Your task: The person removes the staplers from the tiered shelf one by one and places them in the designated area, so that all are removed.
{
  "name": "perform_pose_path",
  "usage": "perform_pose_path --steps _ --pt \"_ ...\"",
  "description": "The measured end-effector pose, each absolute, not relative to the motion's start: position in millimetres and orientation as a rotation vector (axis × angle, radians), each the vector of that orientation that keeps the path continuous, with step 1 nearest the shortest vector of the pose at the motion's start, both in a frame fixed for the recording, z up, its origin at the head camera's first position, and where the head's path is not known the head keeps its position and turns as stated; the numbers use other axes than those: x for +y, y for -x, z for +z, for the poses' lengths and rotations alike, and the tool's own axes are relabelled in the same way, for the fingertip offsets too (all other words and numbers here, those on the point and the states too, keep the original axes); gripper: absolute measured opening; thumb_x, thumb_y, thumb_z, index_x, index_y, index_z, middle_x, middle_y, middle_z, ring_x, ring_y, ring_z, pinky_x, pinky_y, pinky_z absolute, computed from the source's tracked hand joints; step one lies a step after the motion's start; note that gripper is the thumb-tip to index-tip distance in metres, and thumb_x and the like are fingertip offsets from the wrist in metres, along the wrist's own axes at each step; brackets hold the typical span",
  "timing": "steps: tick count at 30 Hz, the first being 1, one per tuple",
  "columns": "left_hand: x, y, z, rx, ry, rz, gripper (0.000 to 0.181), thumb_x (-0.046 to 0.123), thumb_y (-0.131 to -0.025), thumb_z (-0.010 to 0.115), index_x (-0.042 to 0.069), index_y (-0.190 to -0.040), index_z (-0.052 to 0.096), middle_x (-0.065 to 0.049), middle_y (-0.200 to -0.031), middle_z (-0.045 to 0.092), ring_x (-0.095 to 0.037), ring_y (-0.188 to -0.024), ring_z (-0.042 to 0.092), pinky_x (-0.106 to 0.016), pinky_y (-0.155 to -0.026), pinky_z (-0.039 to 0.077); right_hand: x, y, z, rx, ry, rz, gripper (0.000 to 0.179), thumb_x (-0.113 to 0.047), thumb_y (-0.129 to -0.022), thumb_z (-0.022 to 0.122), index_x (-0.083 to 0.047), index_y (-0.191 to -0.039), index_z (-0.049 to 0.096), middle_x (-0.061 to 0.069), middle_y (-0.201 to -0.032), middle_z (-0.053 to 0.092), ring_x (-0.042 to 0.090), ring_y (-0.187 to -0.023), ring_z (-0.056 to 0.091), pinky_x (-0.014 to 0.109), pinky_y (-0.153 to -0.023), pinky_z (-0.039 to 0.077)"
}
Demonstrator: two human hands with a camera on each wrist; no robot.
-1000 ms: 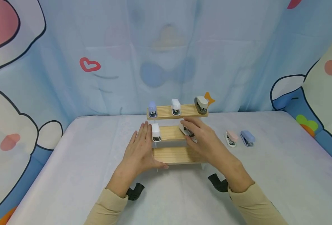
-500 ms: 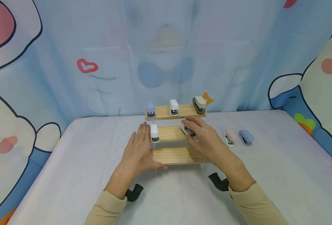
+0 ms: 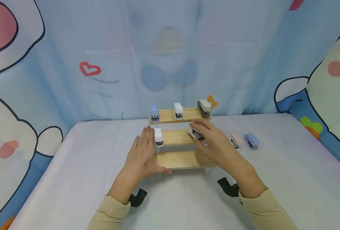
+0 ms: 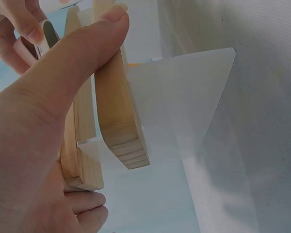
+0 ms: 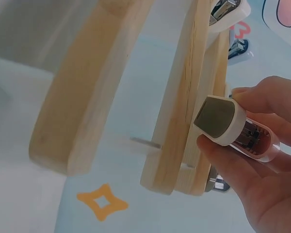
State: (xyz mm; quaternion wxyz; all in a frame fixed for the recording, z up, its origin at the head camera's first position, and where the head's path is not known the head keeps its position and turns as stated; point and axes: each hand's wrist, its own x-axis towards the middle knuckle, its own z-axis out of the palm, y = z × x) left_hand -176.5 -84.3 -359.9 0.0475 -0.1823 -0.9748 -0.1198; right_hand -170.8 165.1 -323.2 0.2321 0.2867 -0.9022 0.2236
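My right hand (image 3: 220,145) pinches a small stapler (image 5: 217,119) between thumb and fingers, tilted, at the right end of the middle board (image 3: 175,137) of a three-tier wooden rack. In the right wrist view its white base with a dark pad faces the camera, and pinkish plastic shows behind. My left hand (image 3: 141,159) rests against the rack's left side with its fingers straight. Its thumb lies along the front edge of the bottom board (image 3: 184,160). A white stapler (image 3: 159,136) stands at the left of the middle board, beside the left fingertips.
On the top board (image 3: 167,115) stand a purple stapler (image 3: 154,113), a white stapler (image 3: 178,111) and a grey-and-cream stapler (image 3: 204,108). A pink stapler (image 3: 236,140) and a blue stapler (image 3: 252,141) sit on the white-covered table (image 3: 288,179) at the right. A printed curtain (image 3: 233,57) hangs behind.
My right hand has shifted slightly to the right along the middle board with the stapler, now overlapping part of the pink stapler in the head view. My left hand keeps its place on the rack.
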Motion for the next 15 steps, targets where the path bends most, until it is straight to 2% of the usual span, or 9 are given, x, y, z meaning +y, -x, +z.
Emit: perform_pose_path --steps 3,11,15 --pt "-84.1 176.5 -359.1 -2.975 0.559 -0.369 0.15 0.072 -0.055 0.084 -0.001 -0.158 0.005 -0.017 -0.167 0.005 -0.029 -0.156 0.006 -0.048 -0.126 0.015 170.1 169.3 -320.9 -2.484 -0.789 0.606 0.048 0.003 -0.085 0.072 0.005 -0.13 0.059 0.021 -0.134 0.057 0.033 -0.106 0.066 0.04 -0.076 0.059" --pt "-84.1 176.2 -358.7 -2.988 0.556 -0.365 0.15 0.072 -0.055 0.084 -0.002 -0.158 0.004 -0.017 -0.167 0.004 -0.028 -0.156 0.005 -0.048 -0.126 0.013 183.9 163.8 -317.9 -2.465 -0.756 0.6 0.048 0.004 -0.084 0.072 0.005 -0.131 0.059 0.018 -0.135 0.056 0.035 -0.117 0.06 0.047 -0.087 0.057" --pt "-83.3 176.3 -359.6 -2.99 0.555 -0.364 0.15 0.072 -0.055 0.084 -0.002 -0.158 0.004 -0.016 -0.167 0.004 -0.028 -0.156 0.005 -0.048 -0.126 0.013 190.5 162.8 -318.3 -2.426 -0.755 0.58 0.048 0.006 -0.082 0.074 0.006 -0.129 0.061 0.019 -0.133 0.057 0.036 -0.117 0.06 0.048 -0.087 0.056"
